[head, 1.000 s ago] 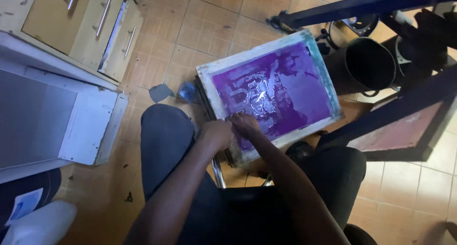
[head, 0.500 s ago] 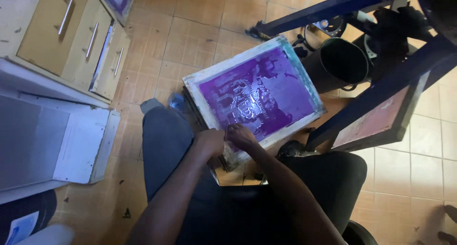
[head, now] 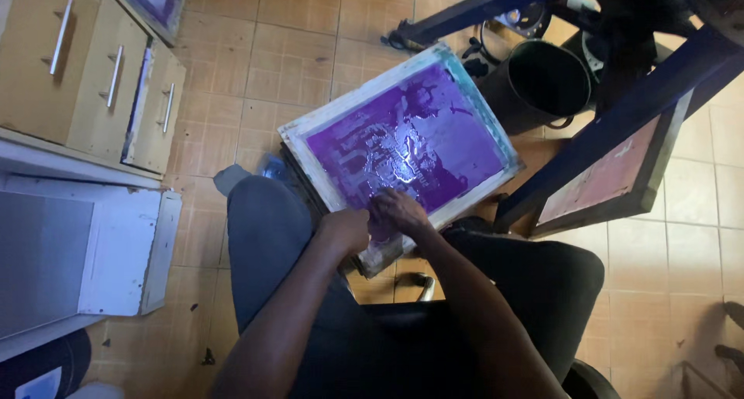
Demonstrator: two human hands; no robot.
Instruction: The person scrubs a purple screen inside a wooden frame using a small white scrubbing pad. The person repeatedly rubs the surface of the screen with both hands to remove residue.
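Since a second ago the purple-coated screen frame (head: 403, 143) has shifted up and to the left in the view and turned a little, so more of the tiled floor (head: 294, 50) shows above it, while both hands have stayed at its near corner. The left hand (head: 345, 232) sits curled at the frame's near edge, fingers bent around the pale wooden border; whether it truly clamps the wood or only presses on it cannot be told. The right hand (head: 399, 211) lies just beside it, fingers (head: 387, 201) bent and pressing down on the wet purple mesh close to that same corner, with nothing seen held in them. The frame spreads away from the fingertips, tilted, its near corner resting over the person's lap between the two knees and its far corner pointing toward a black bucket (head: 546, 81). Beyond the fingers and to their right, a dark blue metal stand (head: 620, 120) crosses over the bucket and carries a second, reddish screen (head: 604, 178), which stands just beside the frame's right edge. Well to the left of the hands are a wooden drawer unit (head: 101, 73) with metal handles and, below it, a white cabinet (head: 116, 252). The forearms cover the frame's nearest corner.
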